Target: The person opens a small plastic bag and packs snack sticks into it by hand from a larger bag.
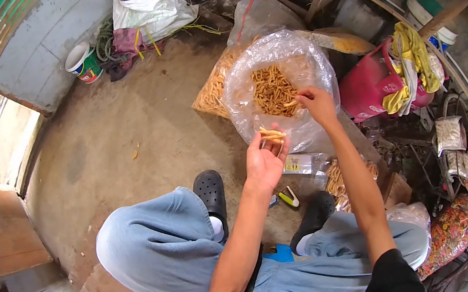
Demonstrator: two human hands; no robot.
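A large clear plastic bag [239,92] stands open in front of me, with a heap of brown stick-shaped snacks [272,87] inside. My left hand [264,162] is palm up at the bag's near edge, its fingers curled around several pale snack sticks [272,134]. Over the right side of the opening, my right hand [318,106] pinches one light snack stick [291,103] between thumb and fingertips. Behind the open bag, to its left, leans another bag of lighter sticks [213,90].
Between my feet lie a green-handled tool [288,197] and a plastic packet [300,164]. More snack sticks [337,181] lie in plastic by my right forearm. A pink gas cylinder [363,84] with yellow cloth stands right. A white bucket [83,63] stands by the wall.
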